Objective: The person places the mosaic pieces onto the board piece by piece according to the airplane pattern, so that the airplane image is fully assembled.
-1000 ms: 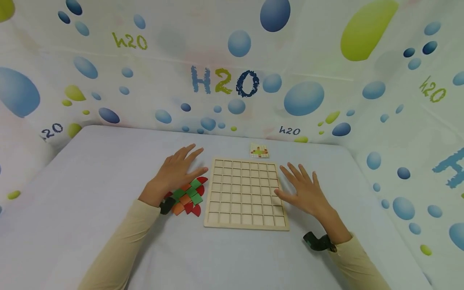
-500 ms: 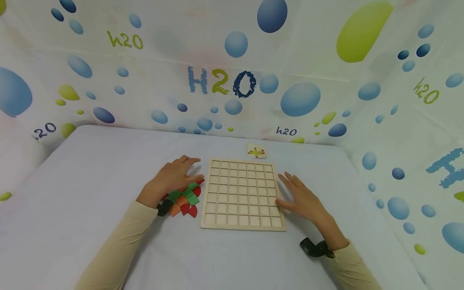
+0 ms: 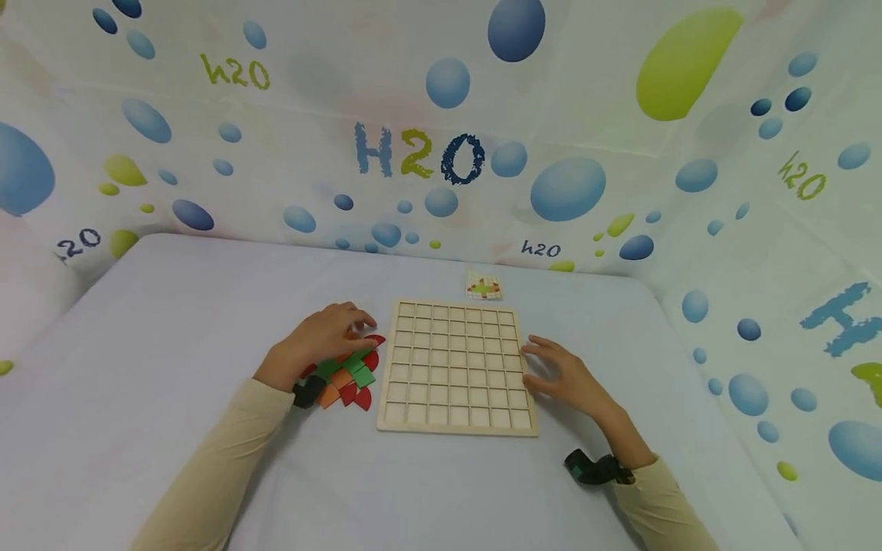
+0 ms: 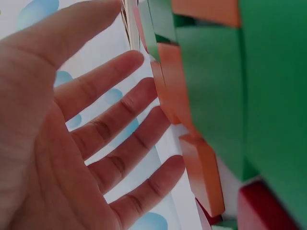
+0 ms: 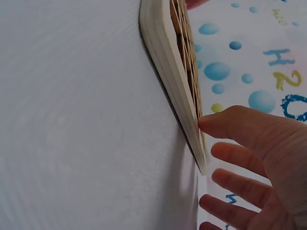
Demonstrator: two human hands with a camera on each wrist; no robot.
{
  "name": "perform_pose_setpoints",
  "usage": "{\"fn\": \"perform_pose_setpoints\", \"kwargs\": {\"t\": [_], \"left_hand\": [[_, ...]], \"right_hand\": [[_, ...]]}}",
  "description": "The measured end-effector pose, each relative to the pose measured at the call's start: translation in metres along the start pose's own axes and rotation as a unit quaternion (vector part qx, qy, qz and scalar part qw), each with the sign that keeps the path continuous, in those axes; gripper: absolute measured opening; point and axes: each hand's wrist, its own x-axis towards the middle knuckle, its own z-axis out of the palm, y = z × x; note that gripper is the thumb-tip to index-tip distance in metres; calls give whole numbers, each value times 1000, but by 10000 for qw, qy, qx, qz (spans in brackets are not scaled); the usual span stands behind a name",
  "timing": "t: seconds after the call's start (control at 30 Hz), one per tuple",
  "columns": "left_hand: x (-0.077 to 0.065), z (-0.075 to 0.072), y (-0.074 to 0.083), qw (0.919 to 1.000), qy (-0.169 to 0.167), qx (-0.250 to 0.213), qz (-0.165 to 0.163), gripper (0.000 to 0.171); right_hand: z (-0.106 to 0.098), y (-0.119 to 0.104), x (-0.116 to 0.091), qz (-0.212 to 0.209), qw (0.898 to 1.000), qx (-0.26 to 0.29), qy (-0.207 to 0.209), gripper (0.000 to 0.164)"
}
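The left hand (image 3: 320, 338), fingers loosely spread, was close by the pieces (image 3: 342, 378) left of the board (image 3: 458, 375) on the worktop (image 3: 427, 490). The right hand (image 3: 568, 376), thumb and fingers apart, was at the board's right edge. A card (image 3: 484, 288) lay beyond.

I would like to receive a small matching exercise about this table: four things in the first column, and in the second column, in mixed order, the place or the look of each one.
First column:
1. grid board
2. picture card
3. loose coloured pieces
4. right hand

Second column:
A. on the table, beyond the board's far edge
B. at the board's right edge
C. wooden, divided into many square cells
D. grouped at the board's left side

Right pairs: 1-C, 2-A, 3-D, 4-B
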Motion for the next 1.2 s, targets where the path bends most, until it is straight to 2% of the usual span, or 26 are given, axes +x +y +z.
{"fn": "perform_pose_setpoints", "kwargs": {"t": [0.13, 0.3, 0.57, 0.9, 1.2], "left_hand": [[1, 0, 1, 9997, 37, 206, 95, 32], [0, 1, 4, 9992, 107, 380, -18, 30], [2, 5, 10, 9966, 277, 779, 65, 25], [3, 6, 16, 9942, 468, 962, -97, 25], [4, 7, 20, 9943, 542, 851, -355, 21]], "right_hand": [[0, 4, 0, -225, 9995, 215, 10, 40], [1, 8, 1, -408, 9985, 368, 46, 31], [2, 14, 2, -614, 9966, 536, 123, 27], [4, 18, 1, -668, 9958, 594, 192, 28], [7, 23, 2, -1121, 9912, 557, 432, 27]]}}
